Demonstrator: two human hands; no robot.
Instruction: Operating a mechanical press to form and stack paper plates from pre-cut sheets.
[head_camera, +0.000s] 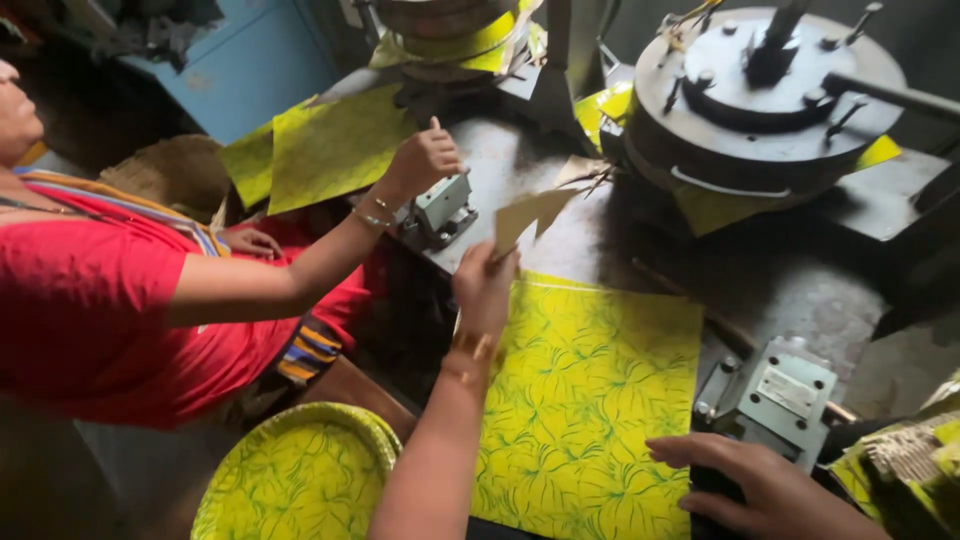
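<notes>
I see my left hand pinching a thin, stiff, tan card scrap with jagged pointed edges, raised just above a glossy yellow sheet printed with green leaf strokes. That sheet lies flat on the dark, worn metal bench, between my hands. My right hand rests with fingers loosely spread at the sheet's corner, below a grey metal switch box.

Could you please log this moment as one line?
left hand: pinching paper scrap | right hand: resting beside switch box | yellow sheet: flat on table | co-worker's hand: at other box
</notes>
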